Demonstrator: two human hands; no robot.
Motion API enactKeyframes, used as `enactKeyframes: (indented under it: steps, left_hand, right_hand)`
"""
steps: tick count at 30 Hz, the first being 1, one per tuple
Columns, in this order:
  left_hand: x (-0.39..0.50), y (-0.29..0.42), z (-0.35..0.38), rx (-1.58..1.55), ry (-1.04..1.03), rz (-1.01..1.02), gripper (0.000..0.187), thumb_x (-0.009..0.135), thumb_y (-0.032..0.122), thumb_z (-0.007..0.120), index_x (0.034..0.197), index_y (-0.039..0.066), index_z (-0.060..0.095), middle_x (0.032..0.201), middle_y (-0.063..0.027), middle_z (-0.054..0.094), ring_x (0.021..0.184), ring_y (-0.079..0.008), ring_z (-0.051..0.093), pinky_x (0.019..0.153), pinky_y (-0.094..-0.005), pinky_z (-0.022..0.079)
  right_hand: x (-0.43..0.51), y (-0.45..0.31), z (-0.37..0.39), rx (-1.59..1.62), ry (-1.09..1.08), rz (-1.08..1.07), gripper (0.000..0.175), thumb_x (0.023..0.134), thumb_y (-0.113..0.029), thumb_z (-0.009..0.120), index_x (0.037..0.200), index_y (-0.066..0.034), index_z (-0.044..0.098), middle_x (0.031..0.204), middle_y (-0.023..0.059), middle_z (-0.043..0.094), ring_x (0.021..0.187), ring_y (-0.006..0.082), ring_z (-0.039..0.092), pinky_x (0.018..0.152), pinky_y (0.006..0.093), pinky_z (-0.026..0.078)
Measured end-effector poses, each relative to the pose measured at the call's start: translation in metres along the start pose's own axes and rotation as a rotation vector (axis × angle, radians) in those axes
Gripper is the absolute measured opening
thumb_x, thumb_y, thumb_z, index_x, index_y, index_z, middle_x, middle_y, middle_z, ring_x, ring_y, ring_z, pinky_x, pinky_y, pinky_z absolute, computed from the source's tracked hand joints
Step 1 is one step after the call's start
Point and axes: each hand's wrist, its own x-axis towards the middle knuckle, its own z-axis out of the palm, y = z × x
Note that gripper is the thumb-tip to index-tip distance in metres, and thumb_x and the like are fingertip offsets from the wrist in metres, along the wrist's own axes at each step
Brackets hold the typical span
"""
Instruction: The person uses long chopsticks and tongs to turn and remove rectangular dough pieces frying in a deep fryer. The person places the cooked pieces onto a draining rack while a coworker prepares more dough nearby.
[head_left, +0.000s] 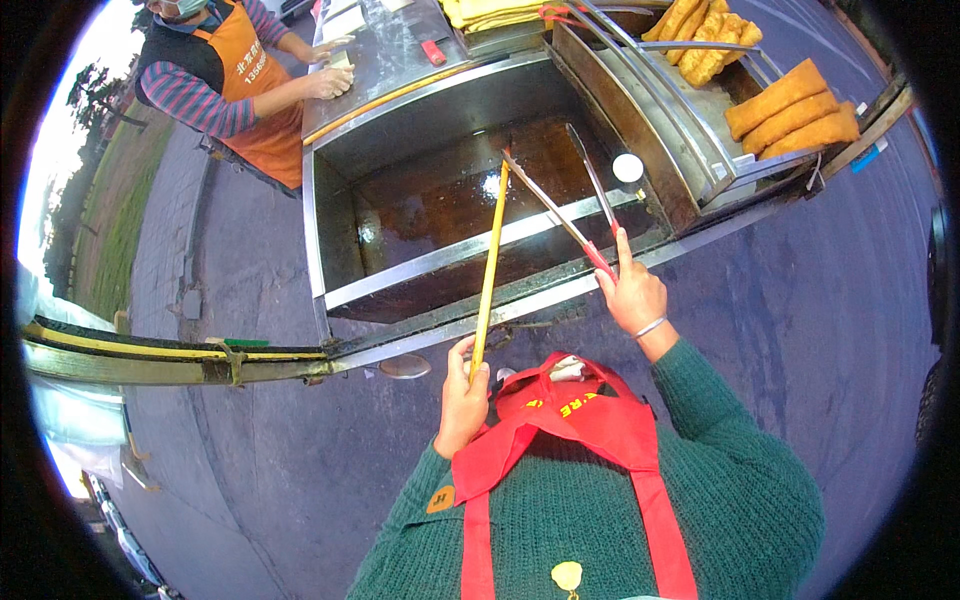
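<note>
My left hand (460, 401) grips the near end of a long yellow stick (491, 262), which slants away over a metal frying vat (319, 217). Dark brown oil (420, 202) with bright reflections lies in the vat. In my right hand (636, 294) are metal tongs (551, 208) with red handles, their two arms spread wide above the oil. One tong tip meets or overlaps the stick near its far end; whether they touch I cannot tell. Nothing shows between the tong arms.
Fried dough sticks (795, 109) and more fried pieces (705, 41) rest on a metal rack (701, 112) at right. A white round object (628, 168) sits by the vat's right wall. Across the worktop (382, 82), a co-worker in an orange apron (255, 82) handles pale dough (339, 60).
</note>
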Motion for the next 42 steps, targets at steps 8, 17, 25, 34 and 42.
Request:
enactKeyframes:
  steps: [8,17,25,34,42]
  left_hand:
    - [-0.004,0.002,0.007,0.24,-0.136,0.041,0.051,0.092,0.013,0.054,0.138,0.009,0.033,0.083,-0.0141,0.06,0.077,-0.027,0.063,0.072,-0.0367,0.048]
    - [-0.006,0.009,0.013,0.304,-0.193,0.039,0.068,0.088,0.016,0.062,0.146,0.013,0.028,0.104,-0.0159,0.061,0.086,-0.0244,0.064,0.078,-0.0336,0.049]
    - [-0.002,-0.008,0.012,0.374,-0.238,0.244,0.073,0.087,0.014,0.061,0.148,0.016,0.021,0.103,-0.0291,0.061,0.088,-0.0481,0.061,0.072,-0.0488,0.05]
    - [-0.003,-0.001,0.01,0.437,-0.296,0.135,0.074,0.086,0.013,0.064,0.149,0.017,0.023,0.103,-0.0227,0.061,0.084,-0.0401,0.065,0.071,-0.0399,0.05]
    - [-0.001,-0.001,0.009,0.492,-0.348,0.174,0.079,0.086,0.018,0.063,0.149,0.016,0.017,0.087,-0.0273,0.062,0.08,-0.0465,0.061,0.067,-0.0505,0.049]
  right_hand:
    - [0.0,0.0,0.0,0.014,-0.01,0.013,0.087,0.083,-0.039,0.064,0.151,-0.0126,0.016,0.077,0.0214,0.064,0.064,0.0379,0.065,0.056,0.0488,0.051]
    - [0.001,-0.003,-0.002,0.003,-0.027,0.022,0.086,0.083,-0.039,0.064,0.151,-0.0119,0.018,0.077,0.0204,0.064,0.064,0.0378,0.064,0.056,0.0487,0.051]
    - [0.0,0.004,0.006,0.013,0.027,-0.013,0.085,0.085,-0.043,0.063,0.15,-0.0127,0.018,0.076,0.0193,0.064,0.063,0.037,0.064,0.055,0.0482,0.051]
    - [0.001,0.001,0.003,-0.007,0.029,-0.025,0.084,0.085,-0.043,0.063,0.15,-0.0117,0.019,0.075,0.0199,0.064,0.064,0.0375,0.064,0.057,0.0486,0.051]
    - [0.001,-0.001,0.002,0.002,0.028,-0.01,0.085,0.085,-0.042,0.063,0.15,-0.0115,0.019,0.075,0.0205,0.064,0.065,0.0375,0.064,0.057,0.0485,0.051]
